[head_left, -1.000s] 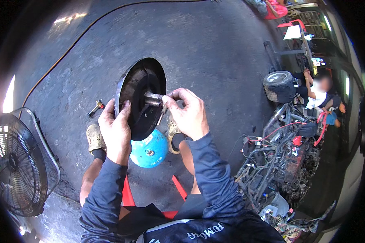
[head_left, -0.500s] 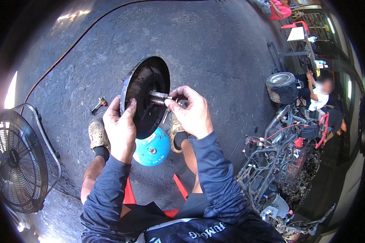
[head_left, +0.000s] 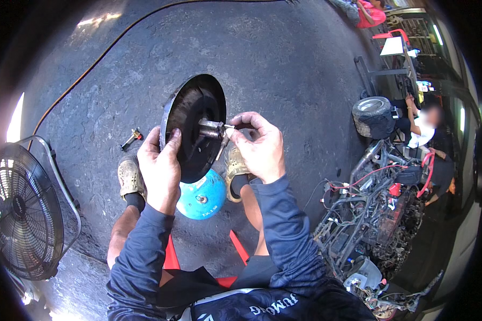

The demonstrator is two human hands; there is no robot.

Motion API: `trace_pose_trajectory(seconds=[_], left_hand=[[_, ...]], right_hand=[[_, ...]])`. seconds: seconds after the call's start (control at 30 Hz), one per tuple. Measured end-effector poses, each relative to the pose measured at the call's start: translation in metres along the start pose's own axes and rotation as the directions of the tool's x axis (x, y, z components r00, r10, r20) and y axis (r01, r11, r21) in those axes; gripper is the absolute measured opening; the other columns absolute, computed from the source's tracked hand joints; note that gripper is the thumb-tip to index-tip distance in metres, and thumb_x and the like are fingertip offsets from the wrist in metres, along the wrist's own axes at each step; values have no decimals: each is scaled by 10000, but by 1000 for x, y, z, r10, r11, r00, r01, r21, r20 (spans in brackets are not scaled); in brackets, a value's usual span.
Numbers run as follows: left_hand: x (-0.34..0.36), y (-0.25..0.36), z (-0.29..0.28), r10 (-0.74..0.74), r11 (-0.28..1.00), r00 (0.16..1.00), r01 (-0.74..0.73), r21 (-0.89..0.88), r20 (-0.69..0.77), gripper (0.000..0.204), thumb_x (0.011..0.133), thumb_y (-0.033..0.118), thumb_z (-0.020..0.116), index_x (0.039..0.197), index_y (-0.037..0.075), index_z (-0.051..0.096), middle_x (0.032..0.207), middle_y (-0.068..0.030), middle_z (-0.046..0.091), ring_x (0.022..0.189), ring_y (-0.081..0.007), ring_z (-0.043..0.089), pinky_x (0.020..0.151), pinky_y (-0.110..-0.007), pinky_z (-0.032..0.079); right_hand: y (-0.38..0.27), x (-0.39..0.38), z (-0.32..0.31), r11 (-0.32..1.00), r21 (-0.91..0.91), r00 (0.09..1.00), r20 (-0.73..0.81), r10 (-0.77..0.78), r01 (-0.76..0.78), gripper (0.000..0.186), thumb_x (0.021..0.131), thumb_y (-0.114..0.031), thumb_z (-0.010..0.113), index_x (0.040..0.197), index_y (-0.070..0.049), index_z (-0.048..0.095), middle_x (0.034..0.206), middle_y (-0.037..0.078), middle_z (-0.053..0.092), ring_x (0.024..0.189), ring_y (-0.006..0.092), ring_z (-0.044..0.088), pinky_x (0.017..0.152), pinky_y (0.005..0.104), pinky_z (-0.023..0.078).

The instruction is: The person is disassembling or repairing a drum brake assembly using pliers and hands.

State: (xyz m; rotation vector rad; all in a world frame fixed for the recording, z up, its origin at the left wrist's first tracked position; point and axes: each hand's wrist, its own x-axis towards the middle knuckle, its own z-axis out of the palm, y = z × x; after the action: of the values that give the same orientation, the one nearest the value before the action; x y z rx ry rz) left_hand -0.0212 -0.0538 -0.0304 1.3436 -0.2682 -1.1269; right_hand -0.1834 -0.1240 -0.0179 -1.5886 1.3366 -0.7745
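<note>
One dark, dish-shaped plate (head_left: 190, 109) is held in the air between the person's knees and feet, tilted nearly on edge, with its hollow face turned toward the right. A short metal stub (head_left: 209, 128) stands out from its middle, and a thin rod (head_left: 221, 150) slants downward at the stub's outer end.

The left hand (head_left: 160, 168) is clamped on the plate's near edge, thumb on the inner face and fingers behind the rim. That looks like a sound hold: a firm squeeze there should stop the plate from rocking while the other hand works at the middle. The right hand (head_left: 262, 147) has thumb and forefinger pinched together on the rod's upper end, against the stub; the exact contact is too small to make out. A light, fingertip touch in line with the stub would probably suit best, since pushing sideways could twist the plate out of the left hand.

Below, a blue tank (head_left: 201, 199) stands on the floor between the two shoes (head_left: 128, 175), so a slip would likely drop the parts onto it. A small tool (head_left: 130, 139) lies near the left shoe, with a large fan (head_left: 21, 211) farther left.
</note>
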Motion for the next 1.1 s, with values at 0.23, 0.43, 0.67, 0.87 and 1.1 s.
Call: trace_pose_trajectory(seconds=[0.23, 0.43, 0.67, 0.87, 1.1], left_hand=[[10, 2, -15, 17, 1000, 999, -18, -21, -52, 233, 869, 76, 593, 1063, -53, 593, 949, -82, 650, 826, -119, 593, 768, -246, 467], [34, 27, -38, 56, 979, 983, -89, -186, -175, 215, 863, 84, 601, 1053, -15, 613, 981, -89, 666, 866, -175, 633, 808, -290, 491], [45, 50, -74, 93, 958, 947, -169, -233, -306, 213, 880, 105, 583, 1063, -4, 594, 974, -90, 664, 842, -187, 647, 797, -303, 508], [54, 66, -120, -17, 962, 891, -108, -249, -454, 229, 911, 156, 552, 1070, -2, 600, 1023, -88, 653, 923, -187, 631, 847, -333, 494], [67, 79, -125, -22, 966, 896, -95, -239, -444, 194, 899, 116, 561, 1040, -9, 606, 1004, -89, 656, 910, -192, 640, 840, -330, 512]], right_hand=[[12, 10, -6, 928, 370, 996, -47, 72, -50, 108, 853, -27, 627, 956, 1, 614, 862, 39, 637, 753, 85, 589, 664, 224, 506], [117, 34, 10, 813, 395, 873, -54, 485, -428, 131, 839, -61, 649, 927, 10, 584, 744, 65, 629, 587, 125, 599, 521, 278, 541], [311, 11, 81, 788, -381, 805, 158, 572, -484, 172, 780, -108, 687, 924, -15, 670, 709, 86, 664, 580, 143, 626, 536, 299, 527], [315, 28, 176, 672, -665, 790, 197, 580, -327, 143, 743, -141, 712, 875, -92, 689, 736, 70, 690, 629, 151, 657, 607, 291, 533], [334, 51, 190, 675, -665, 936, -114, 333, -321, 268, 680, -183, 753, 891, -86, 618, 857, 118, 653, 881, 286, 626, 782, 397, 500]])
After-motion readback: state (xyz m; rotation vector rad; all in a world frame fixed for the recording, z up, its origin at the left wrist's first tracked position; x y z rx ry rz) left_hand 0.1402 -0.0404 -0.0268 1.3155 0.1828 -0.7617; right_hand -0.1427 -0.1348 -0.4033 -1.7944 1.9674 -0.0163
